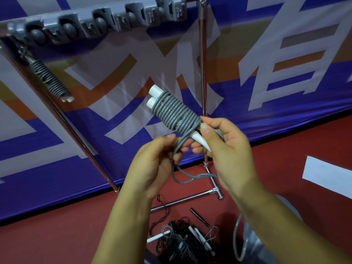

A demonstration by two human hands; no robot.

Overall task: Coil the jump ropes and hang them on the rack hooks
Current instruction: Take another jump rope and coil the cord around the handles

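Red floor (57, 225) beneath half-coiled jump rope (175, 113)

The scene is dimly and evenly lit, with a cool cast. Soft glare is seen on the metal rack pole (203, 60); left of it, the hook rail (99, 21) is smeared by blur and ghosted doubling. Straight lines are bowed toward the frame edges by wide-angle distortion.

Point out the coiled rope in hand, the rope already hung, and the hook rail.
Coiled rope (176, 113), head view: middle of the grey wraps.
Hung rope (51, 80), head view: middle of its coil, upper left.
Hook rail (122, 18), head view: grey bar between hooks.
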